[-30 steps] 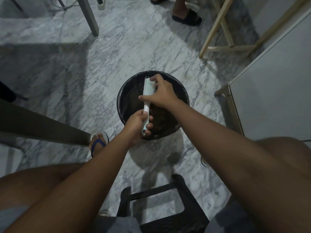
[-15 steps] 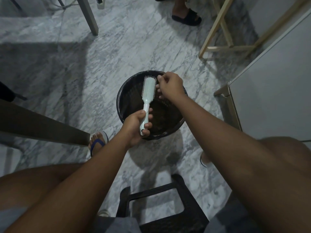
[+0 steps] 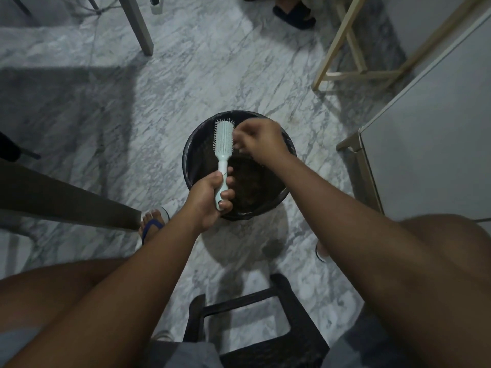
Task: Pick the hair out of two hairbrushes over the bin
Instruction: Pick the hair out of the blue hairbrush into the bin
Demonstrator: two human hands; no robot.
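We hold hairbrush (image 3: 223,144) upright over bin (image 3: 191,160). Left hand (image 3: 210,197) wrapped round handle (image 3: 222,166), fingers (image 3: 228,193) curled tight on it. Right hand (image 3: 259,140) just beside bristles (image 3: 224,130), blurred; its fingers look bunched, but we cannot tell whether they pinch hair.

Risks, as we judge:
- fine strands let go off-centre may drift past rim onto marble floor (image 3: 186,75)
- hard tug could twist brush in our grip

Hard to see: hair itself not discernible, bin contents dark, second hairbrush out of view.
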